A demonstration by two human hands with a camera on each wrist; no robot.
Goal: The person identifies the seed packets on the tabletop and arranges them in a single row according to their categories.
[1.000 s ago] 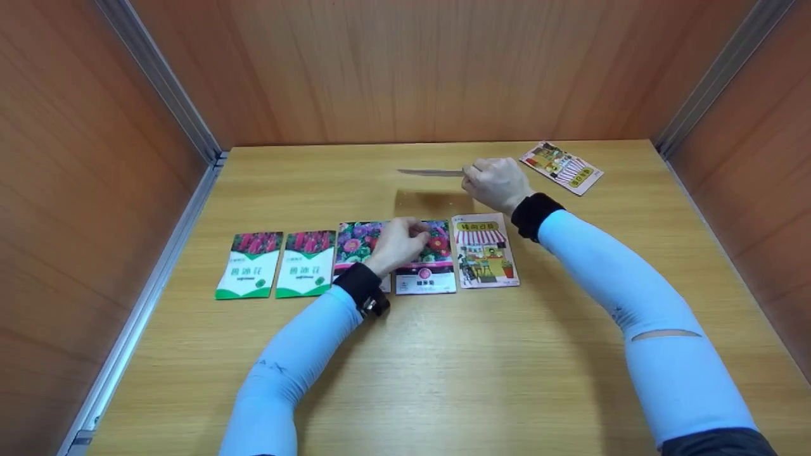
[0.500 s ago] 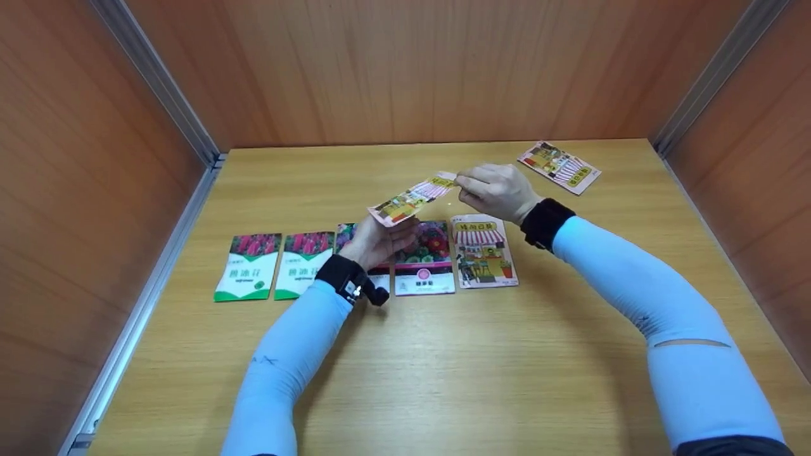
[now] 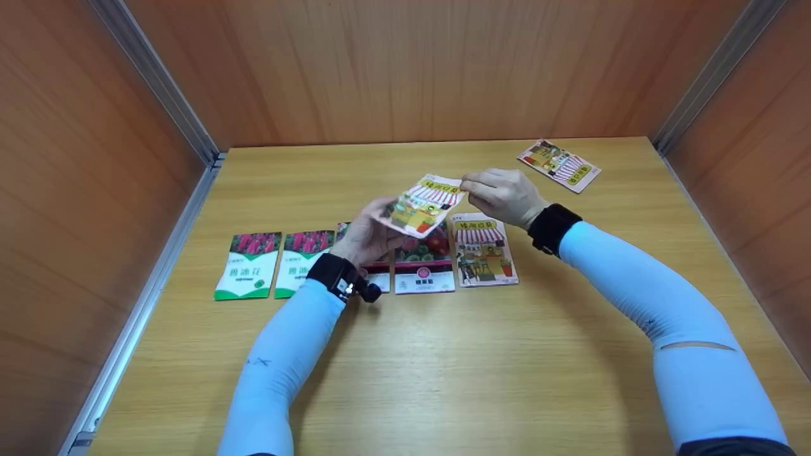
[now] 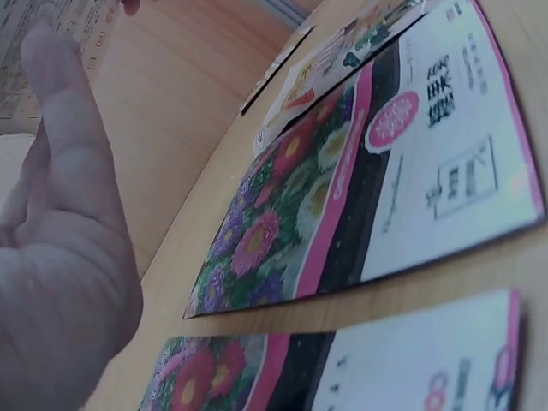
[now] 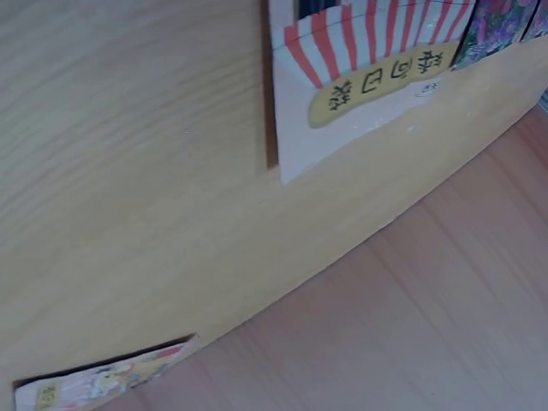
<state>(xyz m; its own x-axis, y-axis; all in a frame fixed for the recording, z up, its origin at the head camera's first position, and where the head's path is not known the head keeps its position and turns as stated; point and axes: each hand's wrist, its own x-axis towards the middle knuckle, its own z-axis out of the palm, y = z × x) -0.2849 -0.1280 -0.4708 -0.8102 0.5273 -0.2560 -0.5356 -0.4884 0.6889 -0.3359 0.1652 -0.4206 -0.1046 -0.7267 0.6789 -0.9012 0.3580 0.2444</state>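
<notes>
Tilted above the row, a sunflower seed packet (image 3: 423, 204) with a striped awning print is held between both hands. My right hand (image 3: 504, 193) pinches its upper right corner. At its lower left edge, my left hand (image 3: 367, 235) grips it, fingers reaching beneath. The left wrist view shows a finger (image 4: 73, 120) against the packet's printed back (image 4: 17, 68). Below lie two aster seed packets, the right one (image 3: 424, 275) partly covered by the raised packet, the left one (image 3: 378, 278) mostly by my left hand. A matching sunflower packet (image 3: 485, 250) ends the row at right.
Two green-and-white seed packets (image 3: 248, 266) lie at the row's left end. Another sunflower packet (image 3: 559, 166) rests askew at the back right. Wooden panels (image 3: 405, 69) enclose the tabletop (image 3: 456, 367) at the back and sides.
The raised packet, edge-on earlier in my right hand, has turned its printed face up and come nearer. My left hand has left the aster packets and taken its left edge.
</notes>
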